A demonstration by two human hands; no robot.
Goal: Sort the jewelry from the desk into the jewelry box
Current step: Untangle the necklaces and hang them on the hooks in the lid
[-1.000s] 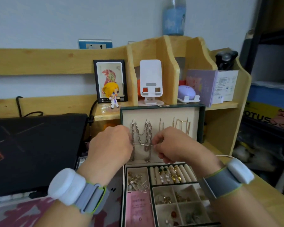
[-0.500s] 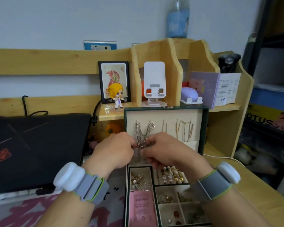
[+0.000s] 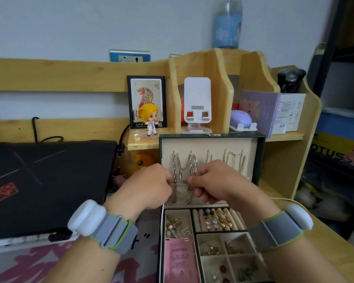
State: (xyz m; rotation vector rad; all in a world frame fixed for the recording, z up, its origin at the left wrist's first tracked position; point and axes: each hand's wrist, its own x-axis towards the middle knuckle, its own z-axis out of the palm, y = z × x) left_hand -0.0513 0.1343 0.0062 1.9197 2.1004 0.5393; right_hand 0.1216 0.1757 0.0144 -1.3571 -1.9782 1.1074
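Observation:
A dark green jewelry box (image 3: 261,160) stands open in front of me, its cream lid upright. A chunky silver chain necklace (image 3: 184,166) hangs from two hooks inside the lid. My left hand (image 3: 145,186) and my right hand (image 3: 215,182) are both curled in front of the lid, each pinching the lower part of the chain. Thin gold chains (image 3: 233,160) hang to the right in the lid. Below, the tray holds loose earrings (image 3: 177,226), a ring roll with rings (image 3: 217,219) and small compartments (image 3: 223,250) with more pieces.
A closed black laptop (image 3: 45,180) lies to the left on a patterned mat (image 3: 29,262). A wooden shelf (image 3: 213,78) behind holds a framed picture, a figurine (image 3: 149,119), a white phone stand (image 3: 197,105) and boxes. A pink card (image 3: 179,260) lies in the box.
The chain's two strands, bunched together half a second ago, now hang apart on two hooks. Both hands have stayed close together on its lower part.

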